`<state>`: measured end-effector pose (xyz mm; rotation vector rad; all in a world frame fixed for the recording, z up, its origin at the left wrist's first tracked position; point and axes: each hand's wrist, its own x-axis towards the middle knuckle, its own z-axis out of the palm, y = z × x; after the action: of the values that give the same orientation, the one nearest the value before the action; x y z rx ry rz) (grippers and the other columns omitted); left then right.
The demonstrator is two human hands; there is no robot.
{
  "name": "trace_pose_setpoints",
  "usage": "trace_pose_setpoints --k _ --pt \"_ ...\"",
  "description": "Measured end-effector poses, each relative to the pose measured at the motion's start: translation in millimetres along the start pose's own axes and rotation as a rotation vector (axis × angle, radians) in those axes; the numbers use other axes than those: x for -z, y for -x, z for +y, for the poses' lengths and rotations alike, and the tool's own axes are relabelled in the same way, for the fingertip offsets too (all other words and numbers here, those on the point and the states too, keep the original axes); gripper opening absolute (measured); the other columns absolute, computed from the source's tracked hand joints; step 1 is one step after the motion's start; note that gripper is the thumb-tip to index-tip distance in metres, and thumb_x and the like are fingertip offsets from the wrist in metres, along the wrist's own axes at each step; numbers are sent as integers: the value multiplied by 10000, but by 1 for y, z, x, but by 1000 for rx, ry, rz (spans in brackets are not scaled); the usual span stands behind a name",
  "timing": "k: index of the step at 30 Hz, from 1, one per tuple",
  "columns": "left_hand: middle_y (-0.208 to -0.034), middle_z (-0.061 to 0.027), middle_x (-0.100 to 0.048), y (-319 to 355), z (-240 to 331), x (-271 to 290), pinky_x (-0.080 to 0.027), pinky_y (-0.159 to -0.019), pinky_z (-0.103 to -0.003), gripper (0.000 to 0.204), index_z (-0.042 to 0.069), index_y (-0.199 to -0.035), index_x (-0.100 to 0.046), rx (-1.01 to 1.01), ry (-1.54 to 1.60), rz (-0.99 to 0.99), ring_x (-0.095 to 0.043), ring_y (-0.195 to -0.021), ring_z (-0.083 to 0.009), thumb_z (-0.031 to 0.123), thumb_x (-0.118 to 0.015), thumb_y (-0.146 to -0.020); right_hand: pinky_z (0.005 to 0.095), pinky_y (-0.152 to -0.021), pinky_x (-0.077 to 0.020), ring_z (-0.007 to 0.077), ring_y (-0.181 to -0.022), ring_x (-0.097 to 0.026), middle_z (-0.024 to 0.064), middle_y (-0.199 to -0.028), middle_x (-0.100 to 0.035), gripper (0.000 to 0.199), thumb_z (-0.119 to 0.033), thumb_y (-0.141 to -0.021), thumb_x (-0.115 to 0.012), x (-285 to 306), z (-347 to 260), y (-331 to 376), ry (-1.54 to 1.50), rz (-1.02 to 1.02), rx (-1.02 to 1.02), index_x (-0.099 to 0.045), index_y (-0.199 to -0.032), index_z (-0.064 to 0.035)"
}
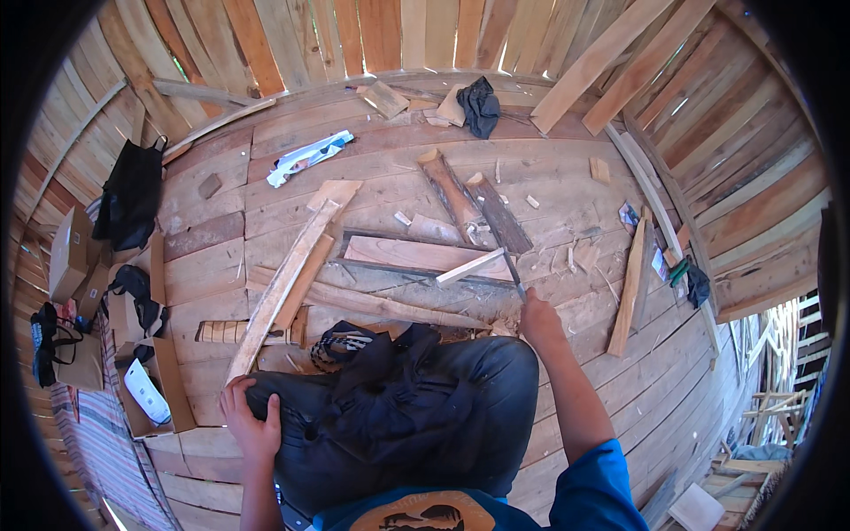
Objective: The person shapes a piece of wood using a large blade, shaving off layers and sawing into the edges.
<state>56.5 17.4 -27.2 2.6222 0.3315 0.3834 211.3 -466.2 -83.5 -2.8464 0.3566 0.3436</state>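
My right hand (pixel 542 319) is closed around the handle of a knife (pixel 513 270) with a narrow dark blade pointing away from me. The blade's upper part meets the end of a short pale wood strip (pixel 469 266). That strip lies slantwise over a flat plank (pixel 407 254) with dark edges. My left hand (pixel 252 418) rests on my left knee, thumb and fingers apart, holding nothing visible. Close to it is the near end of a long pale board (pixel 288 283), which slants away over another board. I cannot tell whether the fingertips touch it.
Two bark-edged wood pieces (pixel 452 196) lie beyond the plank, among chips and shavings. A banded wooden sheath-like piece (pixel 226 332) is at left, near open cardboard boxes (pixel 159 389). Another board (pixel 630 288) lies at right. Plank walls (pixel 381 35) surround the floor.
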Motion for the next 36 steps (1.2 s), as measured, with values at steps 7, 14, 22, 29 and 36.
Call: trace_pose_setpoints --k 7,14,22,29,36 --pt "-1145 -149 -575 0 -3 5 -306 -1053 -487 397 46 -1070 -558 -34 -49 46 -513 -1111 -359 311 -688 -805 563 -776 -515 480 -859 -650 303 -872 -659 233 -151 -931 -515 25 -6 0 -125 117 -43 -486 -1114 -10" --pt "-1147 -153 -597 0 3 1 -350 -1003 -460 348 46 -1057 -552 -56 -64 60 -527 -1098 -363 213 -696 -787 566 -783 -512 480 -881 -647 314 -904 -652 246 -165 -922 -519 -18 29 4 -48 40 -51 -493 -1119 -20" --pt "-1136 -138 -594 1 2 1 -320 -1037 -466 352 61 -1051 -553 -27 -84 55 -528 -1091 -349 234 -698 -780 579 -747 -507 497 -816 -643 308 -821 -648 245 -138 -915 -515 20 0 12 -157 184 -14 -491 -1126 -16" --pt "-1135 -138 -591 -1 4 -5 -321 -1039 -470 351 59 -1041 -555 -18 -77 41 -526 -1084 -351 241 -699 -777 568 -765 -512 489 -857 -649 308 -872 -657 217 -98 -926 -446 -19 24 1 -47 47 -66 -493 -1114 -2" --pt "-1136 -134 -604 -1 5 -3 -332 -1014 -454 317 58 -1029 -551 -39 -103 65 -534 -1086 -345 211 -685 -786 544 -795 -515 481 -913 -646 324 -940 -651 210 -119 -933 -442 -16 19 -3 -44 5 -47 -510 -1089 4"
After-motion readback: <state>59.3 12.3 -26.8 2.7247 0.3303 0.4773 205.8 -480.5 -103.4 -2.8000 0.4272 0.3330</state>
